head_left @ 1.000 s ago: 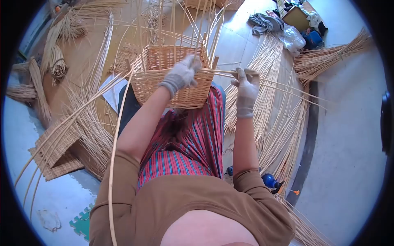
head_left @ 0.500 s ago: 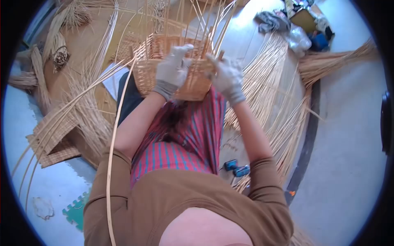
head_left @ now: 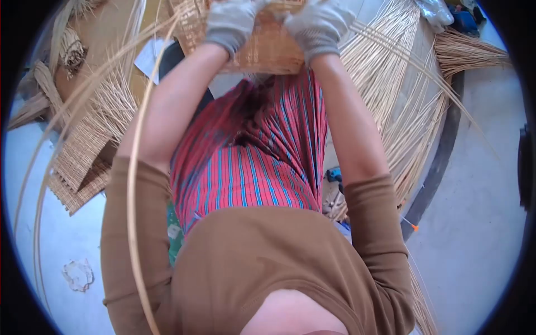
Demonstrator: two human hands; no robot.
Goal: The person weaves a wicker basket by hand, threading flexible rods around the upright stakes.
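Observation:
A woven wicker basket (head_left: 273, 50) is held up above my lap at the top of the view, and its upper edge is partly cut off. My left hand (head_left: 230, 25), in a pale grey glove, is closed on the basket's wall, left of its middle. At the right corner, my gloved right hand (head_left: 318, 28) has its fingers curled, with the thumb against the wall. Long cane strands (head_left: 416, 64) run out to the right from behind that hand; I cannot tell whether it grips them. More cane strands (head_left: 134, 206) bend from the basket's left side down past my left arm.
Loose cane (head_left: 385, 72) is spread on the floor at right, beside another bundle (head_left: 466, 53). Woven mats (head_left: 81, 159) lie at left near tied bundles (head_left: 72, 50). A blue tool (head_left: 333, 174) shows by my right elbow. Striped cloth (head_left: 251, 173) covers my lap.
The basket and both hands sit higher in view, and the view has tilted down towards my body. Strands on the right have swung up beside my right hand, which has come against the basket.

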